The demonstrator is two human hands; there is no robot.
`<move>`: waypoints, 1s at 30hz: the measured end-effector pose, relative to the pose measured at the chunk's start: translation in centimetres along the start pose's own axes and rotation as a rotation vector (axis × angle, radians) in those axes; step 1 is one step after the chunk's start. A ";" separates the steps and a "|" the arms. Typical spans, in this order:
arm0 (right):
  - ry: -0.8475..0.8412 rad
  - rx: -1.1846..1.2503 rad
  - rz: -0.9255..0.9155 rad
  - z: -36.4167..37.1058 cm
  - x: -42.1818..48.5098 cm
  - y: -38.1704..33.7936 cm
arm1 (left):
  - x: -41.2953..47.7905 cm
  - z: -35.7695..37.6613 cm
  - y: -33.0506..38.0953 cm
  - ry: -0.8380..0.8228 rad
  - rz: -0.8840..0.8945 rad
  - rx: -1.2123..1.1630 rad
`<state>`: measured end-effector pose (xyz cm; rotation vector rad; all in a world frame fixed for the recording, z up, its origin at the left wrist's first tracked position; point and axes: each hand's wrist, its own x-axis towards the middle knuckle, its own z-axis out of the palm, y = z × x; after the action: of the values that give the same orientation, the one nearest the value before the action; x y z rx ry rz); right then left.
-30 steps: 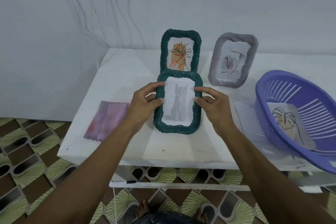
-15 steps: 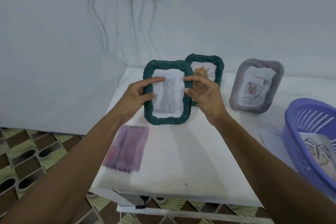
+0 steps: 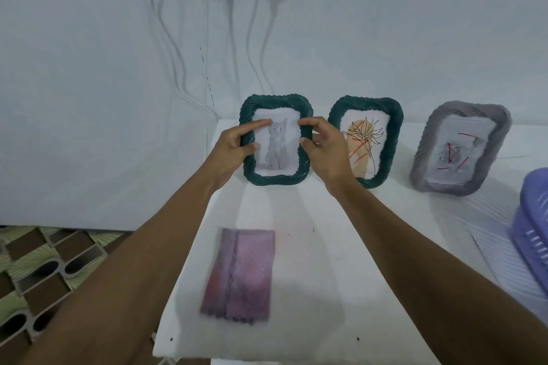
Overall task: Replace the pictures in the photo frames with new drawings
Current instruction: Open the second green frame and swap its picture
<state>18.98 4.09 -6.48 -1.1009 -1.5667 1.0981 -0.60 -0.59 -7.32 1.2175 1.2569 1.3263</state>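
The dark green frame (image 3: 275, 179) has a chunky twisted-rope border and rounded corners, looks like moulded plastic. It's upright at the far left of the white table (image 3: 311, 249), bottom edge down at the tabletop, and there's a grey kitten photo (image 3: 278, 147) inside. Both hands are grasping it. The left hand (image 3: 232, 149) is wrapped around the left border with a finger lying across the photo, and the right hand (image 3: 324, 151) is pinching the right border with curled fingers.

Just to its right is a matching green frame (image 3: 385, 127) with a spiky line-drawn plant on a tan blob. Further right is a grey frame (image 3: 430, 163) in the same rope style, leaning back, with red scribbles in it. At the right edge there's a slotted purple plastic basket (image 3: 533, 234). Nearer, a blurry purple rectangular cloth (image 3: 240, 275) with a scalloped edge lies flat. White cables (image 3: 206, 68) hang down the wall behind.
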 end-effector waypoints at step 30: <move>0.316 -0.541 -0.211 -13.1 -0.6 1.8 | -2.6 13.6 -2.4 0.090 0.342 0.606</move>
<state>32.03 5.97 -5.77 -1.3440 -1.7136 0.3358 13.13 -1.67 -9.95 1.8780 1.6369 1.2843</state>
